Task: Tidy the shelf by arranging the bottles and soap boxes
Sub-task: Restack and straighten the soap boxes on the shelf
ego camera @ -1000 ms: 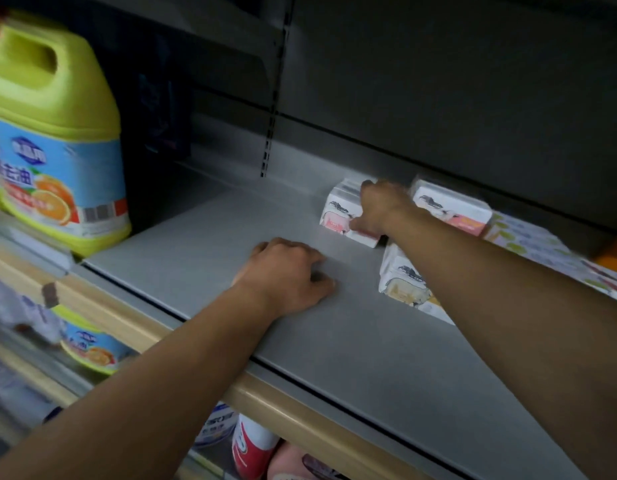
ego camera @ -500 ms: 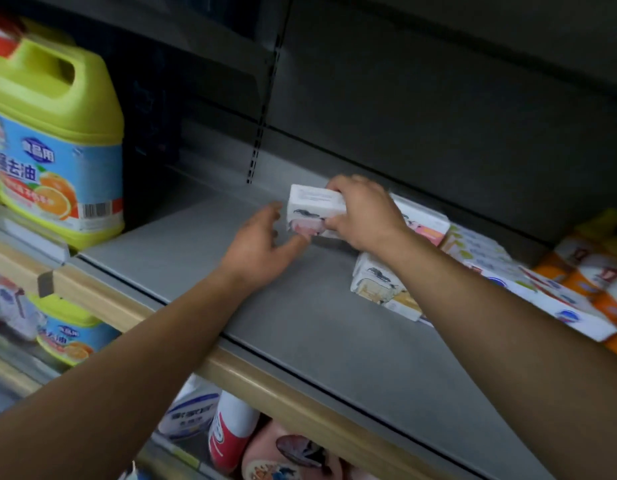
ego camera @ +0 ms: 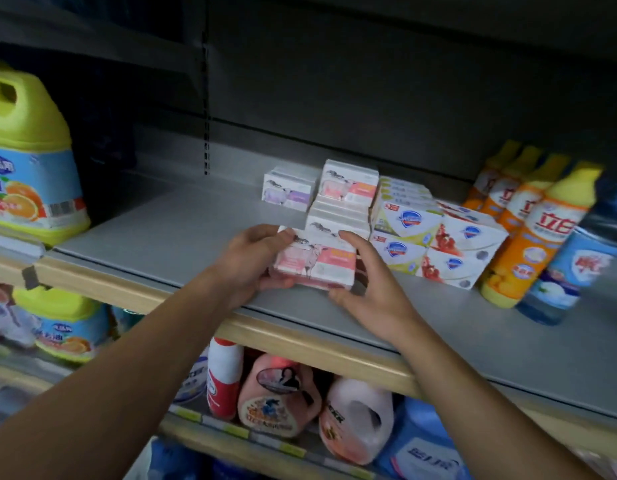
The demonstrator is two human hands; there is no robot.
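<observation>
Grey metal shelving [ego camera: 168, 237] with a pale wood front edge is filling the view, dim at the back. At nine o'clock a yellow-capped detergent jug [ego camera: 26, 161] is standing; at three o'clock orange bottles [ego camera: 529, 237] are lining up beside a blue bottle [ego camera: 577, 271]. Near the centre, the left hand [ego camera: 251, 261] and the right hand [ego camera: 369, 289] are holding a pink soap box [ego camera: 317, 261] between them, the left hand's fingers curling round its left end, the right hand's thumb and fingers spreading round its right end. The box is sitting near the shelf's front edge, at six o'clock from a stack of like boxes [ego camera: 348, 185]; a purple soap box [ego camera: 289, 190] is lying at eleven o'clock from it, and white and green soap boxes [ego camera: 407, 220] are stacking at two o'clock.

The step in hand looks like squaring this box into the front row. Next it probably needs setting flat, flush against its neighbours.

Compared with half a second ago, the box is sitting nearer the front edge, and the left hand, then open beside it, is now gripping it.
</observation>
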